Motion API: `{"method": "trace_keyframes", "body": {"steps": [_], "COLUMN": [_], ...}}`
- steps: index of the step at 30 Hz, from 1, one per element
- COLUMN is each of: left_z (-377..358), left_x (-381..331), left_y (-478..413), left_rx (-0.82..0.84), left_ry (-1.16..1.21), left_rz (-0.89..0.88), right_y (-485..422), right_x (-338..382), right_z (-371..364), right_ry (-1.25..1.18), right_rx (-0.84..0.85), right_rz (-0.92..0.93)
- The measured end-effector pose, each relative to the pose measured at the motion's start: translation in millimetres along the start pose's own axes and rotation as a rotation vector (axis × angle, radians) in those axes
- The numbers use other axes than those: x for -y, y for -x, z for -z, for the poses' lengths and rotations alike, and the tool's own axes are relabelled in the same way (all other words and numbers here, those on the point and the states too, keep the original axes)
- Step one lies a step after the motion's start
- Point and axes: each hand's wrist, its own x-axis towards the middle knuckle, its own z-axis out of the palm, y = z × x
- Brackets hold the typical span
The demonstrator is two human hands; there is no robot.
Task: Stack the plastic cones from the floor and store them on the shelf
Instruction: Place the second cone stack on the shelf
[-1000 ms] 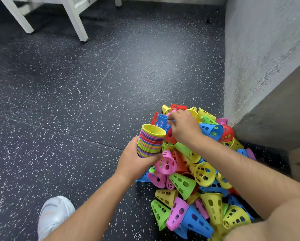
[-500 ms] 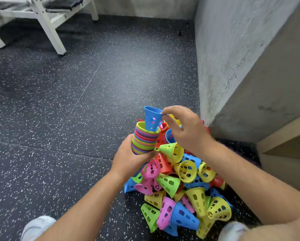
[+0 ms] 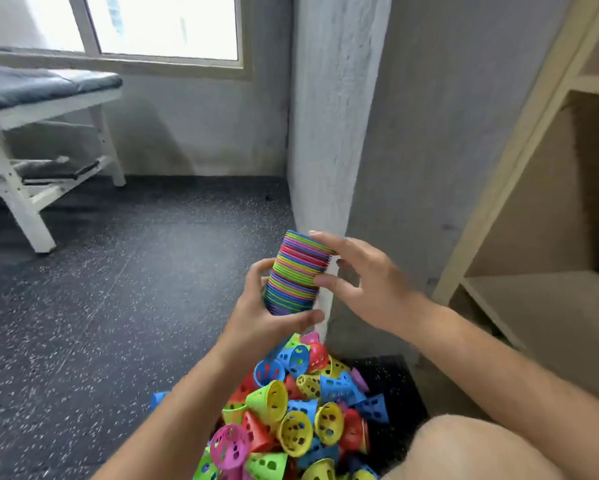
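Note:
A tall stack of nested plastic cones in many colours is lifted in front of a grey pillar, tilted with its top leaning right. My left hand grips the stack's lower part, thumb across the bottom. My right hand is at the stack's right side with straight, spread fingers touching its top rim and flank. Below, a heap of loose perforated cones in yellow, blue, red, pink and green lies on the dark speckled floor. The wooden shelf stands at the right with a bare lower board.
A grey concrete pillar rises just behind the stack. A white bench with a dark pad stands at the back left under a window. My knee shows at the bottom right.
The blue cone held by my right hand has gone into the stack. Both hands lifted the stack higher, and my view tilted up toward the pillar, window and shelf.

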Motion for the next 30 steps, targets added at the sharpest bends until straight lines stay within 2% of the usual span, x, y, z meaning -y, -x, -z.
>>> {"method": "trace_keyframes", "body": {"steps": [5, 11, 15, 20, 23, 25, 27, 30], "left_z": [-41.9, -77.4, -100.2, -152.3, -195.1, -225.9, -256.9, -299.0], "left_x": [-87.2, -197.7, -265.5, -337.7, -373.4, -388.9, -396.1, -390.9], "left_y": [-17.4, -19.8, -25.6, -36.2, -38.2, -40.9, -46.8, -63.1], "left_rx": [0.140, 0.199, 0.227, 0.334, 0.447, 0.536, 0.571, 0.581], "left_ry": [0.048, 0.089, 0.093, 0.091, 0.063, 0.084, 0.074, 0.008], "left_rz": [-0.249, -0.352, -0.421, -0.437, -0.444, -0.429, -0.382, -0.365], "right_y": [8.4, 25.8, 44.5, 69.8, 85.9, 94.2, 100.4, 107.8], "right_x": [38.3, 83.6, 106.5, 115.8, 116.4, 107.3, 97.5, 88.5], "right_z": [115.5, 207.5, 255.1, 310.6, 339.6, 354.1, 363.2, 372.2], "right_ry": [0.172, 0.337, 0.551, 0.679, 0.666, 0.590, 0.535, 0.639], "right_rx": [-0.227, -0.488, -0.561, -0.593, -0.658, -0.693, -0.726, -0.693], "right_rz": [-0.025, 0.034, 0.029, -0.204, -0.454, -0.579, -0.625, -0.788]}}
